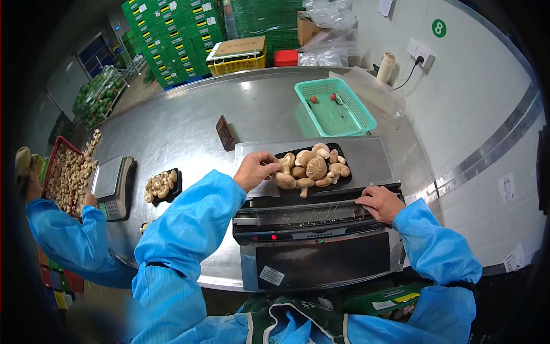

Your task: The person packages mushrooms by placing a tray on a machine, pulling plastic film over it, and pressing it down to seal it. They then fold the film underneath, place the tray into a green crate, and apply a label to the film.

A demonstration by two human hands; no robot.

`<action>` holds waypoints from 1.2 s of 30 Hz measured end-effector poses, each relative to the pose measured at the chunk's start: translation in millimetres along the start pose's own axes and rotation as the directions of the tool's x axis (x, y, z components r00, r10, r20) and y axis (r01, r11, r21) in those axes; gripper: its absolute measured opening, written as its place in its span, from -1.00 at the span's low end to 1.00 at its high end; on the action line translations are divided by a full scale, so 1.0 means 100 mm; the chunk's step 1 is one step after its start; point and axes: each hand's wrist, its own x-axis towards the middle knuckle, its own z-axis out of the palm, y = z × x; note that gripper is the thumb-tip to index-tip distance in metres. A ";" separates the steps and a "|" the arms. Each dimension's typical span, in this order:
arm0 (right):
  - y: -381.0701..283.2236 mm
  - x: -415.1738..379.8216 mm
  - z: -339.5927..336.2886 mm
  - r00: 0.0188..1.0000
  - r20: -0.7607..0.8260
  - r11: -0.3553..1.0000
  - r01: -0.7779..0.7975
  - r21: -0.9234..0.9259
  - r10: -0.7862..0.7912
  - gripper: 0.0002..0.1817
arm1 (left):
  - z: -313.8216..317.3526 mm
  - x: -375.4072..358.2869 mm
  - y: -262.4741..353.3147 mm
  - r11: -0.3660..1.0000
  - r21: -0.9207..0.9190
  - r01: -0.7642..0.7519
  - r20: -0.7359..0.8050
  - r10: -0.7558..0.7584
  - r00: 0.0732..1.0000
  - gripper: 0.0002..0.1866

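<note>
A black tray heaped with brown mushrooms [316, 168] rests on the metal top of a wrapping machine [309, 221]. At the tray's left edge is my left hand [259, 171], its thumb and fingers closed on a mushroom there. My right hand [380, 203] lies at the right end of the clear film [312, 213] stretched along the machine's front, fingers bent and pressed down on its edge. Whether they pinch the film is too small to tell. A red light glows on the machine's front.
Left of me, a co-worker in blue sleeves [74, 235] works beside a scale [113, 186] and a red crate of mushrooms [66, 178]. Another mushroom tray [162, 186] sits nearby. Behind are a dark block [225, 133] and a green basket [335, 109] with small red items.
</note>
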 end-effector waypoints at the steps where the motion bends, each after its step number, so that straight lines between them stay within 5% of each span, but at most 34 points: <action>1: 0.00 0.00 0.00 1.000 0.000 1.000 0.001 0.011 -0.001 -0.72 | 0.06 -0.02 -0.03 1.000 -0.001 0.000 0.001 0.000 1.000 -0.79; 3: -0.01 0.02 -0.01 1.000 0.006 1.000 -0.023 0.012 0.023 -0.72 | 0.16 -0.07 -0.06 0.940 0.133 -0.316 -0.028 0.322 0.946 -0.76; 5: 0.00 0.02 -0.01 0.999 0.010 0.999 -0.049 0.015 0.048 -0.73 | 0.21 -0.16 -0.03 0.893 0.282 -0.352 0.089 0.341 0.936 -0.70; 7: 0.02 0.02 0.00 0.999 -0.006 0.997 -0.045 0.057 0.046 -0.75 | 0.27 -0.21 -0.08 0.743 0.423 -0.519 0.112 0.526 0.843 -0.66; 13: 0.05 -0.06 -0.10 0.999 0.024 0.999 -0.033 0.018 0.033 -0.69 | 0.16 -0.35 -0.10 0.810 0.308 -0.499 -0.146 0.558 0.817 -0.73; 16: 0.14 -0.19 -0.22 0.996 0.073 0.982 0.063 -0.178 -0.051 -0.53 | -0.24 -0.62 -0.27 0.462 0.665 -0.587 0.144 0.692 0.708 -0.73; 18: 0.14 -0.21 -0.24 0.990 0.112 0.962 0.110 -0.250 -0.084 -0.46 | -0.46 -0.87 -0.27 0.191 0.775 -0.602 0.460 0.483 0.745 -0.67; 20: 0.13 -0.12 -0.22 0.966 0.221 0.920 0.207 -0.332 -0.138 -0.34 | -0.49 -0.94 -0.23 0.133 0.758 -0.639 0.549 0.399 0.734 -0.67; 24: 0.24 0.10 0.01 0.944 0.184 0.911 0.316 -0.266 -0.273 -0.42 | -0.44 -0.88 -0.22 0.049 0.719 -0.693 0.668 0.222 0.710 -0.59; 27: 0.21 0.14 0.17 0.953 -0.024 0.953 0.301 -0.024 -0.302 -0.63 | -0.36 -0.76 -0.24 0.032 0.675 -0.737 0.718 0.198 0.667 -0.62; 28: 0.11 0.13 0.15 0.999 -0.009 0.870 -0.041 0.491 0.052 -0.76 | -0.31 -0.73 -0.24 0.114 0.661 -0.742 0.714 0.210 0.668 -0.66; 29: 0.07 0.13 0.12 0.922 0.181 0.439 -0.328 0.836 0.343 -0.87 | -0.26 -0.69 -0.24 0.193 0.639 -0.744 0.710 0.225 0.668 -0.70; 30: 0.12 0.11 0.10 0.908 0.229 0.302 -0.341 0.890 0.350 -0.93 | -0.13 -0.68 -0.35 0.510 0.540 -0.669 0.569 0.364 0.737 -0.74; 31: 0.09 0.09 0.10 0.910 0.216 0.311 -0.333 0.890 0.355 -0.93 | 0.01 -0.71 -0.46 0.756 0.330 -0.566 0.394 0.434 0.810 -0.78; 33: -0.01 -0.01 0.16 0.888 0.188 -0.315 -0.051 0.948 0.421 -0.94 | 0.24 -0.95 -0.17 0.937 0.187 -0.294 0.245 0.245 0.938 -0.91; 36: -0.01 -0.34 0.08 0.892 0.093 -0.327 0.063 0.943 0.441 -0.96 | 0.33 -1.34 -0.20 0.975 -0.155 -0.157 0.206 0.187 0.961 -0.90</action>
